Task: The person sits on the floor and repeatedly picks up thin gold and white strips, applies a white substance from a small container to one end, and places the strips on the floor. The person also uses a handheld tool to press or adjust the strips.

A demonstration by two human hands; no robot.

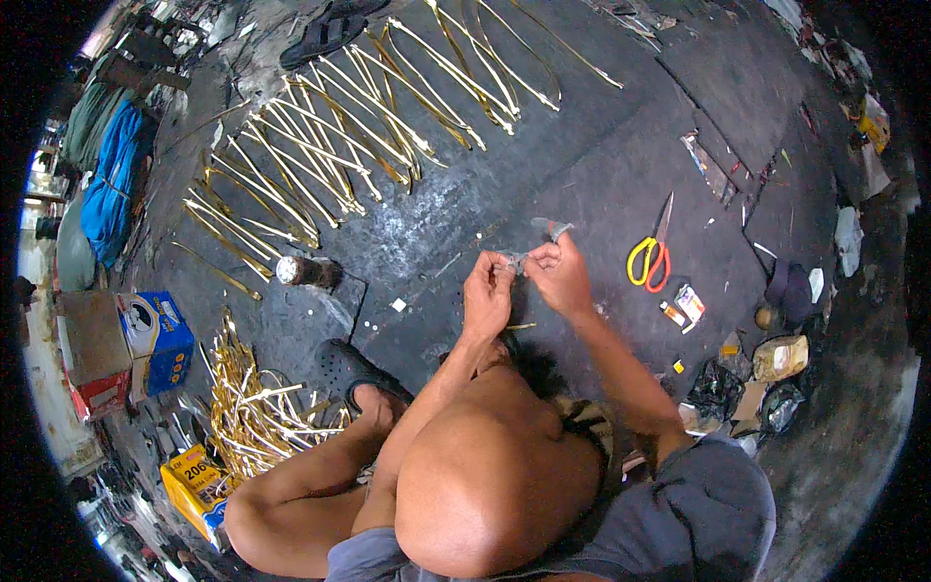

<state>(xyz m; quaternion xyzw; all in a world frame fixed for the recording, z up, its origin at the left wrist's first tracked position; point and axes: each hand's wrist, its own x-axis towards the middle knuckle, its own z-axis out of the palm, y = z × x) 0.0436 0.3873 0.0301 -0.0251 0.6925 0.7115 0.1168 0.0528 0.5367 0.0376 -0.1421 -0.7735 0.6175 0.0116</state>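
My left hand (488, 291) and my right hand (558, 274) meet above the dark floor, both pinching a small greyish strip (514, 259) held between their fingertips. A small grey piece (551, 229) lies on the floor just beyond my right hand. Several long gold metal strips (339, 145) lie spread in rows farther ahead, apart from both hands. My bent knee and legs fill the lower middle of the view.
Yellow-and-red scissors (650, 254) lie right of my hands, small packets (684, 306) below them. A pile of gold strips (252, 403) sits at lower left beside a blue box (160, 339) and a yellow box (194, 480). A black sandal (354, 373) is by my foot.
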